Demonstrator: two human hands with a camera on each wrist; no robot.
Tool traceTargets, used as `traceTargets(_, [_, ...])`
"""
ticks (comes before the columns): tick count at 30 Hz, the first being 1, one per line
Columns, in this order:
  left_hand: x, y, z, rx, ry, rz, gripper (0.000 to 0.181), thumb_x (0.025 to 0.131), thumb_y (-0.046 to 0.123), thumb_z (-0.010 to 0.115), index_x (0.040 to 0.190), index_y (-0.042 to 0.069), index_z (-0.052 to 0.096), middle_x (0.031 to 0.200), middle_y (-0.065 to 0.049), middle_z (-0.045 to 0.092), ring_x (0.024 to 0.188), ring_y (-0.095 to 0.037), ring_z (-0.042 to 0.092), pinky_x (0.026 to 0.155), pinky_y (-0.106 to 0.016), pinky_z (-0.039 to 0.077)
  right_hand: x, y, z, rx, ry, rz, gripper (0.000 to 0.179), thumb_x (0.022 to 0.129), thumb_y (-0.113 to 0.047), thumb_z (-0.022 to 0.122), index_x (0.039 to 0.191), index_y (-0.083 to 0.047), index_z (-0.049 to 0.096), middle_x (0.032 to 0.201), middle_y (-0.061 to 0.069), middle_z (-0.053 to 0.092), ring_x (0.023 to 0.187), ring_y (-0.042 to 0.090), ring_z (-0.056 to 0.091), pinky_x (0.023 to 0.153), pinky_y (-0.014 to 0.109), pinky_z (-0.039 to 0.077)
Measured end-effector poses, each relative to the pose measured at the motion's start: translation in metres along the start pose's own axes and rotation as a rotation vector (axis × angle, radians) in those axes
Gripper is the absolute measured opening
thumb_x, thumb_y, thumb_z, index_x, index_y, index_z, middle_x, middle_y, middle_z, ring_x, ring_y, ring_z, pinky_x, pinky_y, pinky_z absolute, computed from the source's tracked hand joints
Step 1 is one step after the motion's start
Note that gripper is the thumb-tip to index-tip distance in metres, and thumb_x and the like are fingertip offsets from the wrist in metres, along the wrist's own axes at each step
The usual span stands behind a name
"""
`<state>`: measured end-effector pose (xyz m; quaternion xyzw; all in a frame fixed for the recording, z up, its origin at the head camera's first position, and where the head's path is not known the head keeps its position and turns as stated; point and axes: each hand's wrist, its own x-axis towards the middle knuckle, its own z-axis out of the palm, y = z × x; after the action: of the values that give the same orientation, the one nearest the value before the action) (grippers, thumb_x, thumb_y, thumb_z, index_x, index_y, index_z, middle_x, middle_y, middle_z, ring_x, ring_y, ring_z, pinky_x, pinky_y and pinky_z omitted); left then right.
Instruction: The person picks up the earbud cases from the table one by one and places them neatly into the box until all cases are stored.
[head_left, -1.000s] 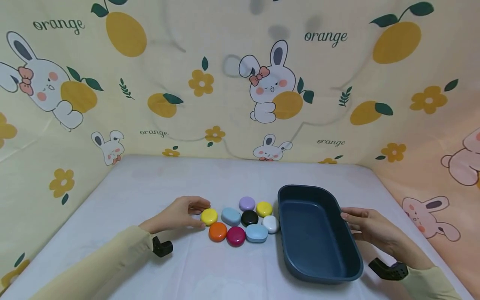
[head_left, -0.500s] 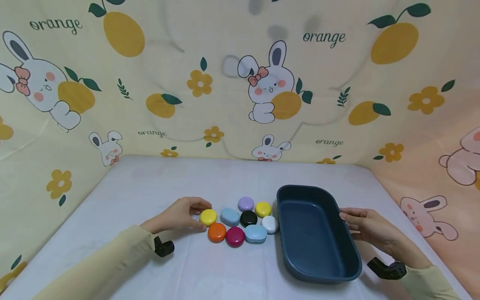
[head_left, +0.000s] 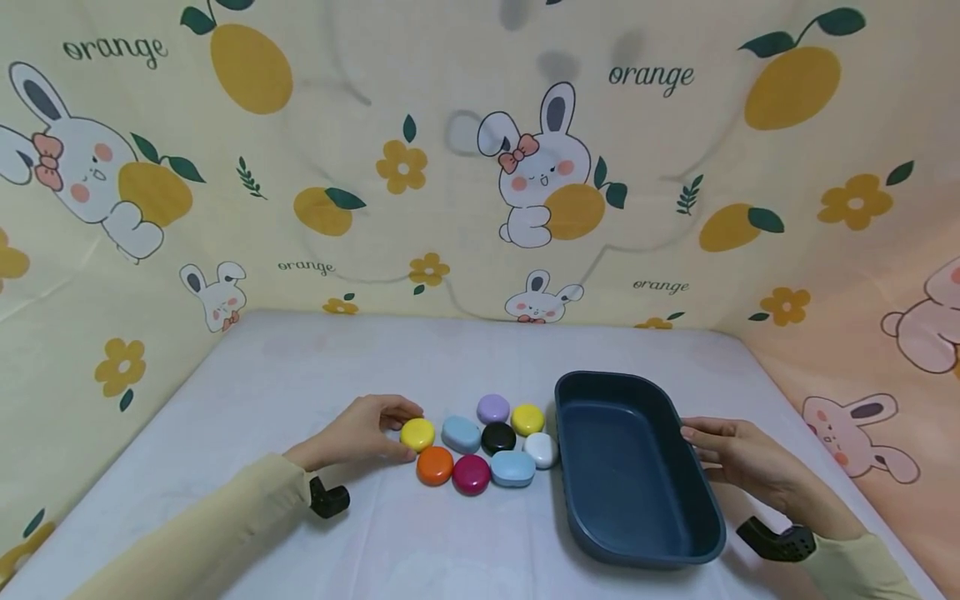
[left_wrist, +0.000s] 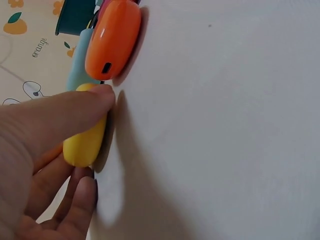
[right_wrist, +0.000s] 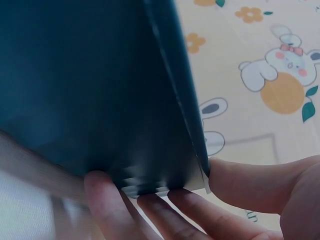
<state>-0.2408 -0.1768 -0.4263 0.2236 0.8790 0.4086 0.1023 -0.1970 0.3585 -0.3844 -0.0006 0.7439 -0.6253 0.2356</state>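
At the left end of the cluster, your left hand (head_left: 360,429) pinches the left yellow piece (head_left: 417,435), thumb on its near side and fingers behind. Whether that piece rests on the white cloth (head_left: 315,375) or is slightly raised, I cannot tell. Just beside it, toward you, lies the orange piece (head_left: 435,465), which shows a small dark slot in the left wrist view. Along that near row come the crimson piece (head_left: 471,474) and the front blue piece (head_left: 513,468). Behind them, from left to right, lie the back blue piece (head_left: 461,434), the black piece (head_left: 498,437) and the white piece (head_left: 541,450). Farthest from you are the purple piece (head_left: 492,408) and the right yellow piece (head_left: 527,419).

Right of all these stands the dark blue tray (head_left: 637,475), upright, its long side running away from you, with the white piece near its left wall. On the tray's right side, your right hand (head_left: 757,471) has its fingers spread against the outer wall and its thumb at the rim. Black devices sit at your left wrist (head_left: 328,497) and right wrist (head_left: 776,540).
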Motion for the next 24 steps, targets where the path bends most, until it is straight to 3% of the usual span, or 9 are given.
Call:
traceTargets(5, [-0.003,0.000,-0.003,-0.004,0.049,0.019,0.055,0.073,0.023,0.089,0.121,0.010,0.066,0.115,0.003,0.066,0.104,-0.017,0.062,0.093,-0.036,0.051,0.001,0.001,-0.001,-0.003,-0.014,-0.009,0.062,0.103,-0.022,0.055,0.145,0.016,0.030,0.131,0.017,0.058,0.112,0.026,0.061,0.093,0.050,0.050])
traceTargets(9, [-0.003,0.011,-0.005,-0.068,0.108,0.054,0.052,0.074,0.023,0.088,0.120,0.010,0.066,0.114,0.002,0.066,0.103,-0.018,0.063,0.094,-0.038,0.051,0.000,0.002,-0.003,-0.005,-0.046,-0.028,0.060,0.104,-0.020,0.052,0.145,0.016,0.027,0.131,0.016,0.059,0.112,0.024,0.061,0.093,0.049,0.050])
traceTargets(15, [0.005,0.052,0.006,-0.149,0.156,0.111,0.050,0.075,0.022,0.088,0.118,0.012,0.066,0.112,0.005,0.066,0.101,-0.014,0.063,0.096,-0.038,0.049,-0.002,0.005,-0.006,-0.008,-0.056,-0.036,0.061,0.104,-0.019,0.052,0.145,0.017,0.027,0.131,0.015,0.059,0.112,0.023,0.061,0.093,0.050,0.050])
traceTargets(24, [0.041,0.108,0.041,-0.174,0.088,0.233,0.047,0.079,0.022,0.085,0.121,0.011,0.065,0.113,0.006,0.065,0.100,-0.011,0.062,0.090,-0.029,0.052,-0.002,0.005,-0.005,0.016,-0.057,-0.022,0.062,0.104,-0.020,0.052,0.147,0.015,0.025,0.133,0.014,0.058,0.113,0.023,0.061,0.094,0.050,0.050])
